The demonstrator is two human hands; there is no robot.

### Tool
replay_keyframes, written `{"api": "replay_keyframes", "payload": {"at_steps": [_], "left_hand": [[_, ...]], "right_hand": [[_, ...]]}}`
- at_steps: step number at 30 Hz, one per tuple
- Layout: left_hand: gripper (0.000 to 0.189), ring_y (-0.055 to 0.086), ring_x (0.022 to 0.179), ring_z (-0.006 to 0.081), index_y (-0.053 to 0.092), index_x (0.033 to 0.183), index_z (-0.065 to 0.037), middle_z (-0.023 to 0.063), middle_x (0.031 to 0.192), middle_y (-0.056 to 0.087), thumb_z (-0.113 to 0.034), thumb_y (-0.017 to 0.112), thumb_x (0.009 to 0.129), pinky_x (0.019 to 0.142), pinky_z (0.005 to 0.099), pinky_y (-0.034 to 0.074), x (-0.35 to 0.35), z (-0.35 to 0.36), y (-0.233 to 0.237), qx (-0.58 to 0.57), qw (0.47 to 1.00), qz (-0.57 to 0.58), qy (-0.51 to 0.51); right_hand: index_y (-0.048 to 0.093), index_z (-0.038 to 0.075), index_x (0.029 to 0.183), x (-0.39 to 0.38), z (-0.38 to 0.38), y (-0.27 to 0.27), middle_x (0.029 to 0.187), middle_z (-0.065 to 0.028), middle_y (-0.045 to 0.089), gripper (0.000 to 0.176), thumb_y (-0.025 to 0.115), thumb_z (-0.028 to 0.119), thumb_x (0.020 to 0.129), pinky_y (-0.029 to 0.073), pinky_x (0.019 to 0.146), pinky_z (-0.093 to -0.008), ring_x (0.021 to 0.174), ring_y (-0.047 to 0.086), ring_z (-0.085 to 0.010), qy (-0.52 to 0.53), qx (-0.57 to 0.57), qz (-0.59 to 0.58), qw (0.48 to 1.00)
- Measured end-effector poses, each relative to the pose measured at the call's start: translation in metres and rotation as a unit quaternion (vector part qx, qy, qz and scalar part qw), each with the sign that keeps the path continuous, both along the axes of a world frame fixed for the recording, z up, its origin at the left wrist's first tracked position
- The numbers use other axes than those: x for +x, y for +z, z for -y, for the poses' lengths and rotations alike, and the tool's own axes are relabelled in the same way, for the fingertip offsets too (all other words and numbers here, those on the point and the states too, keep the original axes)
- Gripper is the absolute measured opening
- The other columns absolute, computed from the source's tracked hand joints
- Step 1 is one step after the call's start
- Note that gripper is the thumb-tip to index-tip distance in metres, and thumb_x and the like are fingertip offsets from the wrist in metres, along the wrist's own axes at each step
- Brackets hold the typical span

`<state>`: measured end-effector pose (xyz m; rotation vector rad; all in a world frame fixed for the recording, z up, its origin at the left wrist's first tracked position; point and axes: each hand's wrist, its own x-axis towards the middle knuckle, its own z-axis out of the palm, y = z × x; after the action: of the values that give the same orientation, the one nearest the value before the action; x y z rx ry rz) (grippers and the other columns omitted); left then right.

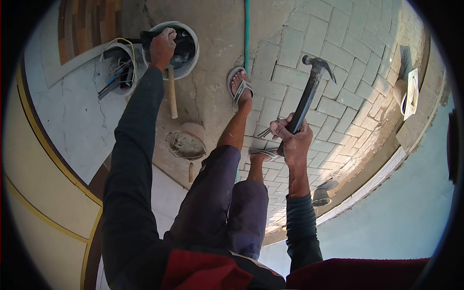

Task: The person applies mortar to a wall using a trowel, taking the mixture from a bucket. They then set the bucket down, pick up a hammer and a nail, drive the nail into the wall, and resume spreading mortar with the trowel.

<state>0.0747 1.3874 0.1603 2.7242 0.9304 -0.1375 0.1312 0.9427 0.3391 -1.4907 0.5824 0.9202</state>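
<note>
A claw hammer (305, 99) with a dark handle stands head-up in my right hand (296, 140), whose fingers are wrapped round the lower handle. Several thin nails (268, 129) stick out from the same hand to the left. My left hand (163, 47) is at a white bucket (194, 65) of dark tools at the upper left, fingers bent over its contents. Whatever those fingers hold, if anything, is hidden. Below that hand, a wooden handle (172, 94) hangs over the bucket's edge.
Left of the bucket is a smaller pail (126, 87) with tools. A tub of wet mortar (186, 142) stands near my legs. A green hose (247, 34) runs along the floor beside grey pavers (309, 38). A trowel and pot (321, 197) lie at the right wall.
</note>
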Motion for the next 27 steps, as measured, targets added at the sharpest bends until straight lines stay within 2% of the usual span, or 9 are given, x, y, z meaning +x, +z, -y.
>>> {"api": "replay_keyframes", "payload": {"at_steps": [2,5,11,17,19,21,23,25,27], "left_hand": [[0.022,0.071,0.091,0.0366,0.072,0.098,-0.006,0.0177,0.096,0.073,-0.026,0.066,0.092,0.08,0.0456,0.056,-0.001,0.024,0.001,-0.183,0.983,0.01,0.001],[0.025,0.07,0.096,0.0386,0.073,0.104,-0.006,0.0212,0.1,0.073,-0.025,0.065,0.09,0.085,0.0469,0.055,-0.025,0.03,-0.04,-0.122,0.984,-0.117,-0.056],[0.037,0.066,0.107,0.042,0.074,0.115,-0.004,0.0257,0.11,0.07,-0.016,0.06,0.083,0.096,0.0461,0.052,-0.041,0.026,-0.095,-0.081,0.995,-0.052,0.013],[0.04,0.07,0.101,0.04,0.07,0.119,-0.002,0.0255,0.104,0.072,-0.006,0.058,0.082,0.092,0.0427,0.054,-0.05,0.045,-0.068,-0.121,0.993,0.002,0.015],[0.034,0.071,0.104,0.0328,0.07,0.118,-0.002,0.0212,0.105,0.074,-0.01,0.062,0.086,0.093,0.0379,0.053,-0.046,0.072,-0.032,-0.16,0.974,0.074,0.143],[0.032,0.071,0.102,0.0273,0.068,0.121,-0.001,0.0182,0.106,0.074,-0.01,0.062,0.091,0.092,0.0363,0.054,-0.029,0.119,0.024,-0.259,0.953,0.085,0.133],[0.038,0.069,0.109,0.0261,0.061,0.128,0.006,0.0186,0.117,0.07,-0.02,0.057,0.101,0.099,0.0366,0.052,-0.027,0.172,0.063,-0.546,0.83,0.039,0.111],[0.057,0.064,0.12,0.0284,0.053,0.136,0.012,0.022,0.127,0.064,-0.037,0.047,0.108,0.107,0.0385,0.048,0.0,0.235,0.137,-0.744,0.654,-0.108,0.082],[0.066,0.062,0.123,0.0294,0.05,0.138,0.013,0.0224,0.13,0.063,-0.045,0.043,0.108,0.109,0.0395,0.046,0.008,0.293,0.178,-0.789,0.592,-0.16,0.045]], "right_hand": [[0.055,-0.001,0.099,-0.008,0.021,-0.001,0.082,-0.0113,0.068,0.036,0.083,-0.004,0.077,0.058,0.058,-0.0278,0.066,0.068,-0.0159,-0.013,-0.02,0.003,1.0],[0.055,-0.001,0.099,-0.018,0.048,-0.005,0.082,-0.0113,0.068,0.037,0.084,-0.004,0.077,0.058,0.058,-0.0277,0.065,0.068,-0.0158,-0.024,-0.036,-0.004,0.999],[0.054,0.001,0.099,-0.035,0.077,-0.019,0.079,-0.0113,0.07,0.038,0.084,-0.006,0.077,0.056,0.059,-0.027,0.064,0.067,-0.0158,-0.056,-0.068,-0.001,0.996],[0.054,0.002,0.097,-0.038,0.06,-0.014,0.077,-0.0108,0.069,0.036,0.083,-0.006,0.078,0.052,0.054,-0.0268,0.06,0.064,-0.0151,-0.096,-0.021,-0.027,0.995],[0.054,0.002,0.097,-0.038,0.047,-0.006,0.076,-0.0095,0.068,0.036,0.084,-0.005,0.078,0.052,0.054,-0.0266,0.06,0.064,-0.0148,-0.121,-0.014,-0.049,0.991],[0.055,0.001,0.097,-0.038,0.04,0.001,0.077,-0.0093,0.068,0.036,0.084,-0.005,0.077,0.052,0.054,-0.0264,0.06,0.064,-0.0144,-0.112,-0.029,-0.035,0.993],[0.055,0.0,0.097,-0.037,0.037,0.012,0.079,-0.0096,0.068,0.037,0.085,-0.003,0.076,0.054,0.055,-0.0264,0.061,0.065,-0.014,-0.111,-0.037,-0.026,0.993],[0.056,-0.001,0.099,-0.037,0.04,0.022,0.08,-0.0091,0.068,0.037,0.085,-0.001,0.077,0.055,0.056,-0.0263,0.062,0.065,-0.0139,-0.104,-0.056,-0.007,0.993],[0.056,-0.001,0.1,-0.041,0.055,0.033,0.081,-0.0094,0.068,0.036,0.085,0.0,0.078,0.055,0.056,-0.0265,0.064,0.066,-0.0139,-0.112,-0.063,0.019,0.992]]}}
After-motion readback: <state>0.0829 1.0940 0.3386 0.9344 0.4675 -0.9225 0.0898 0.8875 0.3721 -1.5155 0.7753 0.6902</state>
